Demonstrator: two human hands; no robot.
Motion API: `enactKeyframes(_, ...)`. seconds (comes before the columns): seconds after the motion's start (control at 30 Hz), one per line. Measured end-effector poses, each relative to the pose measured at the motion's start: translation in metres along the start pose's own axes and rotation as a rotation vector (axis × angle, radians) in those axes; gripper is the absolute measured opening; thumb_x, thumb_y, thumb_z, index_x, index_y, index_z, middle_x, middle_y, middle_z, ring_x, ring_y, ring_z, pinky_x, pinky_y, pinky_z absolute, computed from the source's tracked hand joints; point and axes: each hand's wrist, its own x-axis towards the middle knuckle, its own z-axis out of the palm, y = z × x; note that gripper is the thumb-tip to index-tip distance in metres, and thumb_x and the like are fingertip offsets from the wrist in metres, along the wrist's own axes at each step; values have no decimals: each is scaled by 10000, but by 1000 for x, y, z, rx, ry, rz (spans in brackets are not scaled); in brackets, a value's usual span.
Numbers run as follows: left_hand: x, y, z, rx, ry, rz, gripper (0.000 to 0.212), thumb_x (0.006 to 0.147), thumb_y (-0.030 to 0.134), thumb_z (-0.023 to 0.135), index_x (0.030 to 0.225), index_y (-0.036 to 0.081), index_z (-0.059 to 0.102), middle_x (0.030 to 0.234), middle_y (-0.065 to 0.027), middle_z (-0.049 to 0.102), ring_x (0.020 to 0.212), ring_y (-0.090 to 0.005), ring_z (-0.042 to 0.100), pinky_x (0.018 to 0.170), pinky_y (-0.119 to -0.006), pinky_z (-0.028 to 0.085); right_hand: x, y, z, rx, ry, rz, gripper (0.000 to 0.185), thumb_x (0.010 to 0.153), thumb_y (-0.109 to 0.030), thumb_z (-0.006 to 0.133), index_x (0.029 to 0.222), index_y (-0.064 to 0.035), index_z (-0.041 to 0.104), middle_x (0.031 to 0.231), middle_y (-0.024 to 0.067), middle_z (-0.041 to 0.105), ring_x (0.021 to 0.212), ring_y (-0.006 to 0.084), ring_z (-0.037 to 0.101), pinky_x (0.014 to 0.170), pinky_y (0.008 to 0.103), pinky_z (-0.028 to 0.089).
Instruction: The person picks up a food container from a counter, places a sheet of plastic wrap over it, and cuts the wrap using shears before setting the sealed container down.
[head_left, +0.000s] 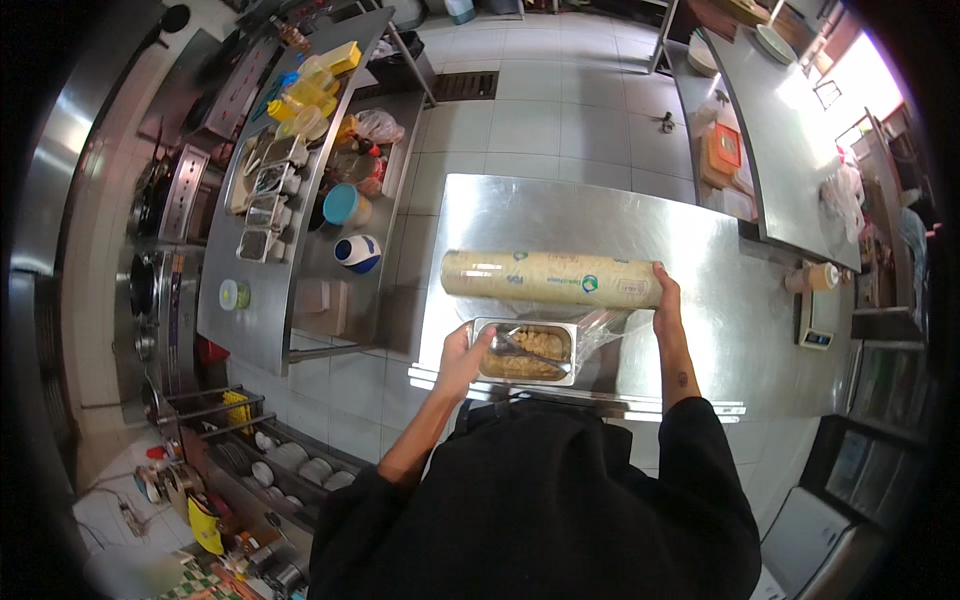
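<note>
A large roll of plastic cling film (547, 280) lies across the stainless steel table (585, 206). At its right end is my right hand (666, 296), gripping the roll's edge. Nearer to me stands a rectangular metal food pan (574, 352) holding pale yellowish pieces of food (541, 342) and a utensil, probably a metal spoon (525, 351). My left hand (466, 356) holds the pan by its left side, thumb over the rim. Loose clear film (604, 326) stretches between the roll and the pan's right side.
To the left, a steel counter (225, 300) bears metal containers (266, 210), yellow bottles (307, 94) and a green-lidded jar (234, 295). A squeeze bottle (821, 277) and a digital scale (816, 319) are at right. Beyond them stands another steel table (780, 135).
</note>
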Motion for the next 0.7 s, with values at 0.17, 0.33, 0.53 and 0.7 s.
enactKeyframes(0.17,27,-48,-16,57,52,-19,244,1030,249,652,1087,12,662,918,12,657,811,-54,562,714,-249,477,19,-3,9,104,22,-69,525,1003,-427,578,1268,21,650,1216,114,682,1140,209,623,1008,341,430)
enactKeyframes(0.33,37,-83,-28,81,86,71,266,1003,277,695,1059,17,685,869,49,639,798,-36,527,694,-248,448,39,14,1,124,-69,-57,494,1041,-424,529,1304,-18,628,1234,103,672,1167,213,614,1057,365,424)
enactKeyframes(0.53,34,-78,-24,17,46,28,354,972,324,733,1150,19,711,1030,-14,722,966,-79,640,869,-275,519,53,43,-43,-208,-275,-310,449,1088,-319,478,1409,-5,500,1374,143,559,1238,247,570,1034,391,503)
enactKeyframes(0.7,36,-95,-26,-4,44,101,413,901,340,808,1130,11,711,1042,-50,726,949,-100,644,809,-305,533,60,25,-49,-108,-76,37,577,1044,-430,516,1440,-10,499,1411,148,543,1283,281,539,1083,427,438)
